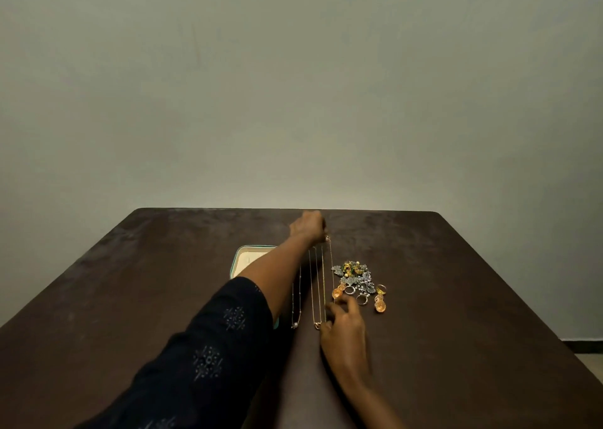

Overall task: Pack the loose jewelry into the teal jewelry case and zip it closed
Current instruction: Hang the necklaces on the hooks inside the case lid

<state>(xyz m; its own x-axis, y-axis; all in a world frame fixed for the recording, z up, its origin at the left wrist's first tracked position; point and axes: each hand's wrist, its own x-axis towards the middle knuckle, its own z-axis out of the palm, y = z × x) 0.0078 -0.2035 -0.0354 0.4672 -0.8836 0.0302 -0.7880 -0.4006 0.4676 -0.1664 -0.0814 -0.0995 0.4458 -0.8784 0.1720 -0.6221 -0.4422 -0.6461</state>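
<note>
My left hand [309, 227] reaches far across the table and pinches the far end of a thin gold chain [331, 265]. My right hand [342, 322] pinches the near end of that chain. Two more chains [312, 285] lie stretched out beside it, and a fourth chain [297, 298] with a pale pendant lies further left. The teal jewelry case [248, 258] lies open with a cream lining, mostly hidden under my left forearm. A heap of silver and green earrings [354, 273], rings [355, 294] and orange pieces [378, 304] sits right of the chains.
The dark brown table [473, 298] ends at a plain wall along its far edge. A strip of floor [587, 353] shows past the table's right edge. My dark patterned sleeve [208, 353] crosses the near left of the table.
</note>
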